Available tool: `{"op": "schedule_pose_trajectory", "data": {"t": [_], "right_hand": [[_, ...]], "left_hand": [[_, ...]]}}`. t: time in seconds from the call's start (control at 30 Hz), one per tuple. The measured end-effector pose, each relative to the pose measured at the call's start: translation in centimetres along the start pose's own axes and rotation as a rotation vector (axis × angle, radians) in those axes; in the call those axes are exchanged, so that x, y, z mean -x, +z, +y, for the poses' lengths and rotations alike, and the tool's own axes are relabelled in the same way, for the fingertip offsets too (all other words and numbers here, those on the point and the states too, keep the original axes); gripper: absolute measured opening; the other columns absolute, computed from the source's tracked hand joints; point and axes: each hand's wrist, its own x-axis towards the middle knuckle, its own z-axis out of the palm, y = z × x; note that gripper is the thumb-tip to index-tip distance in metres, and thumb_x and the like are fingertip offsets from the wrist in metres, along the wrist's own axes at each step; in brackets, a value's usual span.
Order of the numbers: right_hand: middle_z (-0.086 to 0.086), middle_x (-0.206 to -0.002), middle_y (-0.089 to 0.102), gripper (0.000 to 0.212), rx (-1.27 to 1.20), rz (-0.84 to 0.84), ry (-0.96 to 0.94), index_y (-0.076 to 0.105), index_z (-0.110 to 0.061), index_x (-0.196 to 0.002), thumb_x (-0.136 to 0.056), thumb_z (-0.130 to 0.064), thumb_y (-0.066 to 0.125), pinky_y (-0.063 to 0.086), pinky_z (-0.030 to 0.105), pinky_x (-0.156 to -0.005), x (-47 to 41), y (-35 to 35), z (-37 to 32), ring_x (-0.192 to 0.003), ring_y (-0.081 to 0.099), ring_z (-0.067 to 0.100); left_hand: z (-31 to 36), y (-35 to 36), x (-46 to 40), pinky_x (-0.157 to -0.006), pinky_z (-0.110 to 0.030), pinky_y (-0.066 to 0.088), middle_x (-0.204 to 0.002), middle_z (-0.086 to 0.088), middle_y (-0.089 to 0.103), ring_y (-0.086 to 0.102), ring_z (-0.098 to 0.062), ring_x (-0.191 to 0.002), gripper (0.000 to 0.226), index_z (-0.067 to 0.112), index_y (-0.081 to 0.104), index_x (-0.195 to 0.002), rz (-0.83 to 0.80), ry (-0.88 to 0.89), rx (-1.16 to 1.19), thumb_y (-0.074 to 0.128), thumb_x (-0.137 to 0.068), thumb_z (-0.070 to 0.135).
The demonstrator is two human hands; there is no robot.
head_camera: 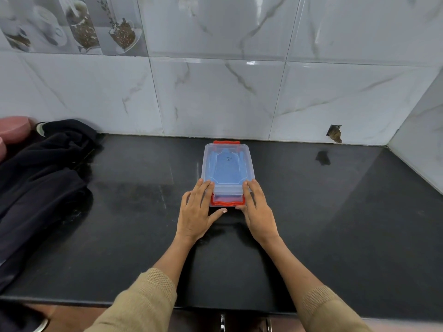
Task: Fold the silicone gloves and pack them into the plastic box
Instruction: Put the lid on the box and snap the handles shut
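Evidently the lidded box (225, 171) is steadied by flat, unclenched left hand (195, 212) and right hand (257, 209), thumbs at its near red latch (227, 200).

Place: we take this for a home kitchen.
Worktop: we see a polished black stone counter (311, 212) that runs to the wall and ends in a corner on the right.
Walls: we find glossy marble-look tiles (215, 97) as a backsplash behind the counter.
Decor: we note a printed tile panel (79, 22) at upper left that shows cups, glass jars and bowls of grains or spices, a kitchen motif.
Household things: we see a dark cloth (40, 168) heaped on the counter's left side, with pink round containers (13, 129) beside it at the wall.
Below: we glimpse what may be metal cabinet handles (223, 323) under the counter's front edge.
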Motion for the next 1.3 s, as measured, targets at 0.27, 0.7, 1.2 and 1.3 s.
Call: {"op": "schedule_pose_trajectory", "data": {"t": [0.27, 0.7, 1.2, 1.3], "right_hand": [[0.014, -0.129, 0.059, 0.035, -0.18, 0.167, 0.074, 0.059, -0.004, -0.125, -0.089, -0.003, 0.059, 0.049, 0.041, -0.098, -0.2, 0.0, 0.1, -0.123, 0.055, 0.029], [0.012, -0.11, 0.063, 0.022, -0.3, 0.237, 0.122, 0.065, -0.001, -0.107, -0.093, -0.015, 0.057, 0.043, 0.014, -0.092, -1.0, -0.3, -0.8, -0.106, 0.058, 0.017], [0.002, -0.083, 0.059, 0.029, -0.272, 0.387, 0.202, 0.059, -0.008, -0.084, -0.094, -0.028, 0.039, 0.043, 0.02, -0.065, -2.6, 0.2, -1.5, -0.082, 0.043, 0.006], [0.001, -0.076, 0.059, 0.028, -0.282, 0.412, 0.326, 0.059, -0.009, -0.076, -0.088, -0.025, 0.039, 0.044, 0.026, -0.064, -3.5, -0.2, -2.6, -0.077, 0.047, 0.011]], "left_hand": [[0.6, -0.1, -0.1, -0.083, -0.04, 0.056, -0.119, -0.015, 0.067, 0.063, -0.033, -0.115, 0.044, 0.01, 0.045, -0.123, 0.111, -0.031, 0.129, 0.023, -0.102, 0.042], [1.1, 0.5, -1.2, -0.074, -0.04, 0.057, -0.101, -0.018, 0.068, 0.056, -0.023, -0.104, 0.038, 0.013, 0.048, -0.106, 0.256, -0.105, 0.261, 0.07, -0.076, 0.005], [1.9, -0.2, -2.8, -0.059, -0.028, 0.052, -0.077, -0.011, 0.064, 0.059, -0.022, -0.066, 0.047, 0.002, 0.063, -0.077, 0.3, -0.205, 0.224, 0.031, -0.099, 0.029], [2.3, -0.8, -3.9, -0.059, -0.029, 0.04, -0.069, -0.005, 0.059, 0.05, -0.016, -0.063, 0.034, 0.007, 0.057, -0.07, 0.289, -0.359, 0.3, 0.041, -0.091, 0.028]]}}
